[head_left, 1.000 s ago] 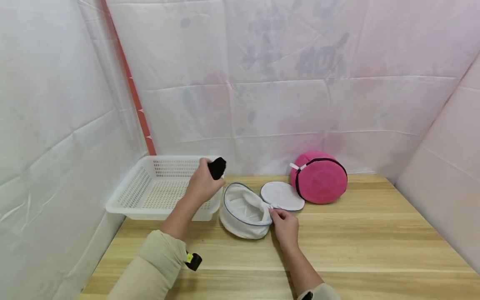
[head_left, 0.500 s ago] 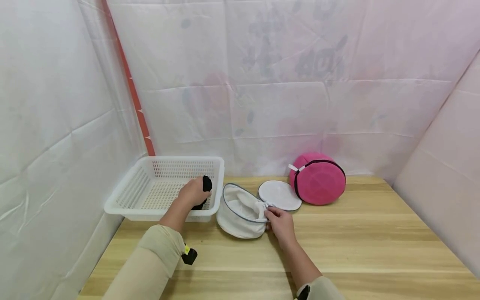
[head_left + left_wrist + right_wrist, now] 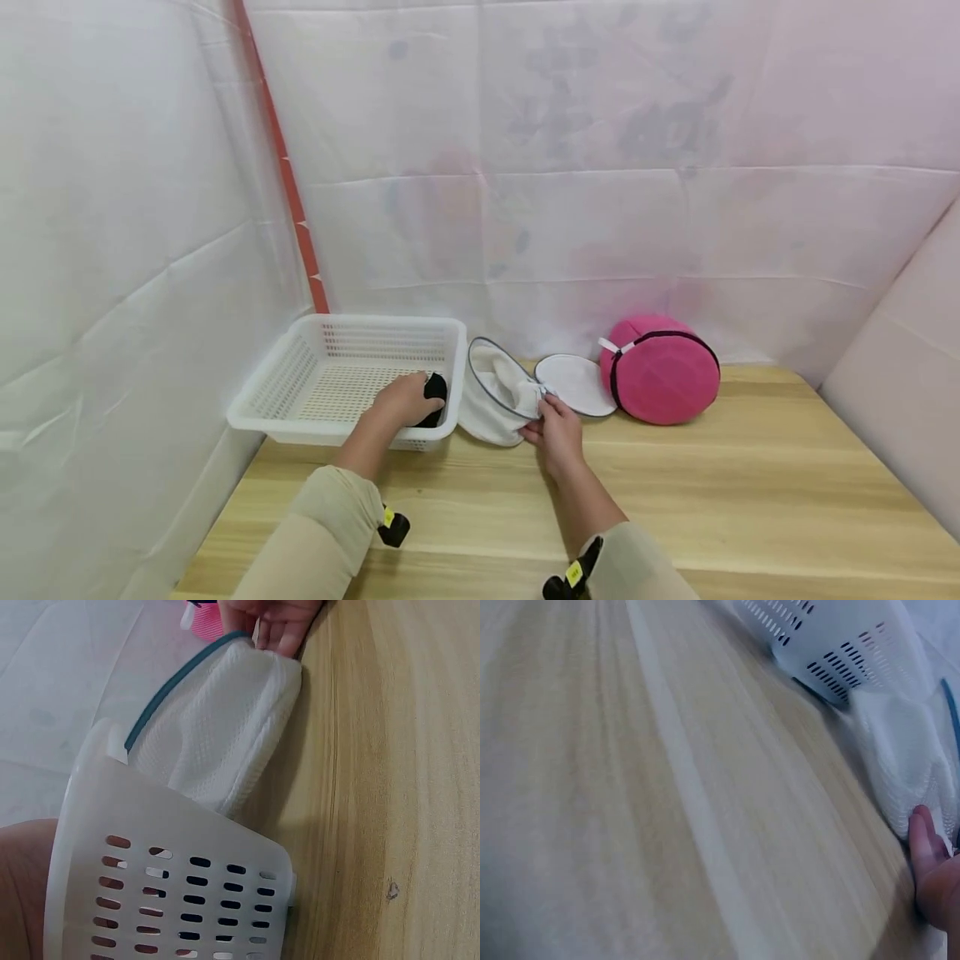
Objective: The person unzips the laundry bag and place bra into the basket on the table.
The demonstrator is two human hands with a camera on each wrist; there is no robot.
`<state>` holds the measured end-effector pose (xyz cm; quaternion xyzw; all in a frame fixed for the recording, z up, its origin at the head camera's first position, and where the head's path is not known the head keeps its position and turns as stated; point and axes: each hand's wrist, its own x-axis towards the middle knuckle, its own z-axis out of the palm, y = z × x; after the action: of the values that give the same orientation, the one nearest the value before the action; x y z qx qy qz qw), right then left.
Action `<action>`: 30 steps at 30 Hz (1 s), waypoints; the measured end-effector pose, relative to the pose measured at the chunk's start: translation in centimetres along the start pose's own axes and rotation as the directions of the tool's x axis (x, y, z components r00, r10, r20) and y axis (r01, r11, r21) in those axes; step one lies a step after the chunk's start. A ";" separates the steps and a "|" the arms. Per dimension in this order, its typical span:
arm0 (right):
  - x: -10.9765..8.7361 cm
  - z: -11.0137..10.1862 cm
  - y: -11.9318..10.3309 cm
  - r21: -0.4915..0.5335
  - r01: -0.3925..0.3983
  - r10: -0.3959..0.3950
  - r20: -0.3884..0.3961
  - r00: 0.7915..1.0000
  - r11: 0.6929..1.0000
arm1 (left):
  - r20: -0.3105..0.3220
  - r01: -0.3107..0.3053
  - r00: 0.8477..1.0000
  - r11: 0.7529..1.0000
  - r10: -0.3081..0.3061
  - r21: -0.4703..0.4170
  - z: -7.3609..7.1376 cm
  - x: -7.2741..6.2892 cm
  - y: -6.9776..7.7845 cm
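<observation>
Inside the right end of a white plastic basket (image 3: 258,427), my left hand (image 3: 401,402) holds a bunched black cloth (image 3: 437,385), thumb across it. The basket wall hides most of that hand in the left wrist view. A white mesh laundry bag (image 3: 483,414) with a blue-edged mouth stands tilted beside the basket, its round lid (image 3: 573,385) folded back on the table. My right hand (image 3: 561,437) pinches the bag's rim near the zipper, with other fingers against its side. In the right wrist view those fingers touch the mesh (image 3: 900,750).
A pink mesh bag (image 3: 667,379) with a black zipper stands just right of the white lid, near the back of the wooden table (image 3: 712,492). White sheeting (image 3: 570,225) walls off the back and both sides.
My left hand lowered the black cloth from above the basket's right side down into it. My right hand shifted the white bag, which now tilts more and sits closer against the basket.
</observation>
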<state>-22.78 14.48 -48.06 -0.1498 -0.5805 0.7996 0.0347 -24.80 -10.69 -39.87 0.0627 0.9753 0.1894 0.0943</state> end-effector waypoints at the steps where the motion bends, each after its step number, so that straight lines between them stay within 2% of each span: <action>1: 0.1 -0.1 -0.1 0.003 0.008 -0.008 0.001 1.000 1.000 | 0.002 -0.001 1.000 1.000 0.001 -0.003 0.0 -0.2 0.3; 3: 0.4 -0.3 -0.3 -0.033 0.026 -0.026 0.007 1.000 0.999 | -0.004 -0.015 1.000 1.000 0.015 0.002 0.0 -0.4 0.9; 5: 0.6 -0.6 -0.6 -0.160 0.064 -0.061 0.021 0.998 0.985 | -0.012 -0.026 1.000 1.000 0.026 -0.003 -0.1 -0.4 1.4; 6: 0.6 -0.8 -0.9 -0.251 0.087 -0.081 0.035 0.996 0.964 | -0.016 -0.031 0.999 1.000 0.031 -0.003 -0.1 -0.4 1.6; 7: 0.6 -1.0 -1.3 -0.351 0.108 -0.097 0.049 0.994 0.930 | -0.017 -0.035 0.999 0.999 0.035 -0.005 -0.2 -0.4 1.7; 8: 0.7 -1.3 -1.7 -0.453 0.132 -0.113 0.071 0.991 0.882 | -0.016 -0.041 0.999 0.999 0.041 -0.006 -0.2 -0.3 1.7; 11: 0.7 -2.1 -3.2 -0.690 0.203 -0.153 0.134 0.979 0.695 | -0.001 -0.045 0.999 0.999 0.045 -0.010 -0.3 -0.2 1.6; 14: 0.8 -3.1 -4.9 -0.811 0.273 -0.203 0.193 0.960 0.518 | 0.014 -0.033 0.999 0.999 0.033 -0.017 -0.2 -0.1 1.2; 16: 0.9 -4.1 -6.2 -0.858 0.328 -0.279 0.228 0.933 0.394 | 0.017 -0.023 1.000 0.999 0.023 -0.024 -0.2 -0.2 1.0; 17: 1.0 -4.6 -6.9 -0.874 0.357 -0.331 0.247 0.911 0.329 | 0.012 -0.019 1.000 0.999 0.019 -0.030 -0.2 -0.3 0.9; 19: 1.2 -6.0 -8.4 -0.891 0.407 -0.457 0.282 0.843 0.201 | -0.007 -0.024 1.000 0.999 0.024 -0.039 -0.1 -0.4 0.8; 21: 1.6 -7.7 -10.0 -0.890 0.449 -0.582 0.324 0.746 0.081 | -0.037 -0.033 0.999 0.998 0.031 -0.044 -0.1 -0.6 0.7; 24: 2.7 -10.6 -12.5 -0.860 0.505 -0.726 0.393 0.564 -0.074 | -0.098 -0.051 0.994 0.997 0.046 -0.054 -0.1 -1.0 0.9; 25: 3.2 -11.7 -13.3 -0.850 0.513 -0.752 0.414 0.513 -0.118 | -0.124 -0.056 0.991 0.997 0.048 -0.060 -0.2 -1.2 1.0; 26: 3.6 -12.7 -14.0 -0.842 0.518 -0.767 0.429 0.477 -0.149 | -0.152 -0.062 0.987 0.996 0.051 -0.066 -0.2 -1.4 1.1; 27: 3.9 -13.8 -14.6 -0.845 0.511 -0.769 0.429 0.474 -0.157 | -0.184 -0.078 0.981 0.994 0.063 -0.072 -0.1 -1.6 1.2; 28: 4.2 -14.9 -15.1 -0.851 0.501 -0.763 0.426 0.487 -0.155 | -0.215 -0.098 0.973 0.992 0.079 -0.079 0.0 -1.8 1.4; 29: 4.4 -15.9 -15.6 -0.866 0.478 -0.741 0.414 0.529 -0.142 | -0.248 -0.121 0.964 0.989 0.096 -0.084 0.1 -2.0 1.5; 30: 4.5 -16.9 -15.9 -0.884 0.453 -0.706 0.393 0.588 -0.115 | -0.281 -0.148 0.953 0.985 0.118 -0.086 0.2 -2.2 1.7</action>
<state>-24.21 36.12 -38.77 0.0527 -0.9254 0.1443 0.3465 -22.45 -9.42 -39.08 0.0962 0.9611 0.2538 -0.0515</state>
